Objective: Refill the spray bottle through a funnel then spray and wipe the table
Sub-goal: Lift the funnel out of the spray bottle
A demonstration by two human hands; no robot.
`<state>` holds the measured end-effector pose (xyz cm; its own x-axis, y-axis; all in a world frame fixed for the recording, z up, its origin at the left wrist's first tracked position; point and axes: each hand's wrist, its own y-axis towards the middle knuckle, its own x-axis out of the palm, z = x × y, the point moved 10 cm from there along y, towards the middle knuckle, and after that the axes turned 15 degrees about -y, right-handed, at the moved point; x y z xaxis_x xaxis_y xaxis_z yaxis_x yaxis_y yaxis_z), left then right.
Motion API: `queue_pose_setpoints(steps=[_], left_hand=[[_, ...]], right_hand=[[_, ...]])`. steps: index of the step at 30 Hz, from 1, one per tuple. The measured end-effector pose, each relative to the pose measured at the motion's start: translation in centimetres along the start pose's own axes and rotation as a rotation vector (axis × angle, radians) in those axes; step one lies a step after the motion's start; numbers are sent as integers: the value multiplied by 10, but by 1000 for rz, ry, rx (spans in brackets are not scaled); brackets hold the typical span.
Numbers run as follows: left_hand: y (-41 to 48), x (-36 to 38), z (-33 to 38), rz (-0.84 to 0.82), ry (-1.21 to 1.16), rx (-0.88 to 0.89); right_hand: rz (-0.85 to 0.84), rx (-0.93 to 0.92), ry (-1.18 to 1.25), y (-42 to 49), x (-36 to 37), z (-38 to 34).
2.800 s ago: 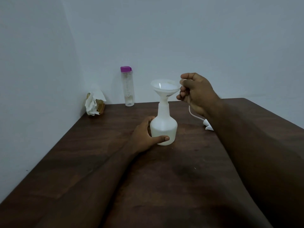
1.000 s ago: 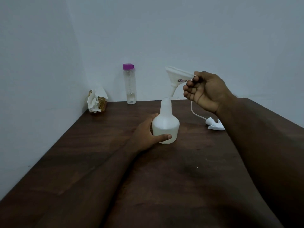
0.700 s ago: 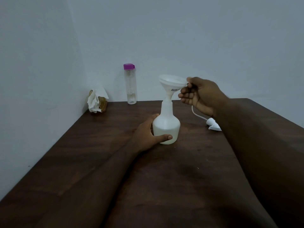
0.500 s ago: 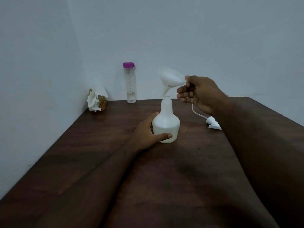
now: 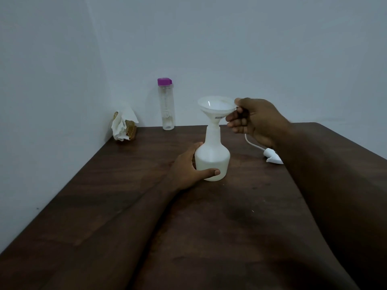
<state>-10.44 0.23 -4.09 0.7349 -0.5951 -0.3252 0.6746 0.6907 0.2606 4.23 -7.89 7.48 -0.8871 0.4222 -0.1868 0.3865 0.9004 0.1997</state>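
A white spray bottle (image 5: 212, 158) without its head stands upright on the dark wooden table (image 5: 125, 206). My left hand (image 5: 188, 166) wraps its base from the left. A white funnel (image 5: 216, 107) sits upright with its stem in the bottle's neck. My right hand (image 5: 255, 120) pinches the funnel's rim on the right side. The white spray head (image 5: 273, 158) with its dip tube lies on the table to the right, partly hidden behind my right forearm.
A clear water bottle with a purple cap (image 5: 166, 104) stands at the back against the wall. Crumpled white tissue in a brown holder (image 5: 124, 126) sits in the back left corner. Walls close off the table at the left and back.
The funnel was lifted and tilted off the neck about a second ago, set down, tilted once more, and now stands straight in the neck. My left hand has stayed on the bottle.
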Motion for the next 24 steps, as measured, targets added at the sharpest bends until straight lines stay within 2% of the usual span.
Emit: queue_pose_setpoints(steps=[2, 5, 11, 15, 18, 24], left_hand=[[0, 0, 1, 0, -5, 6], [1, 0, 0, -4, -12, 8], [1, 0, 0, 4, 4, 20], [2, -2, -1, -1, 3, 11], [2, -2, -4, 2, 2, 9], [3, -2, -4, -6, 5, 9]], right_hand=[[4, -6, 42, 0, 1, -1], [21, -33, -98, 0, 2, -6], [43, -18, -31, 3, 1, -1], [61, 12, -41, 7, 1, 0], [54, 6, -150, 6, 3, 0], [49, 8, -102, 4, 0, 2]])
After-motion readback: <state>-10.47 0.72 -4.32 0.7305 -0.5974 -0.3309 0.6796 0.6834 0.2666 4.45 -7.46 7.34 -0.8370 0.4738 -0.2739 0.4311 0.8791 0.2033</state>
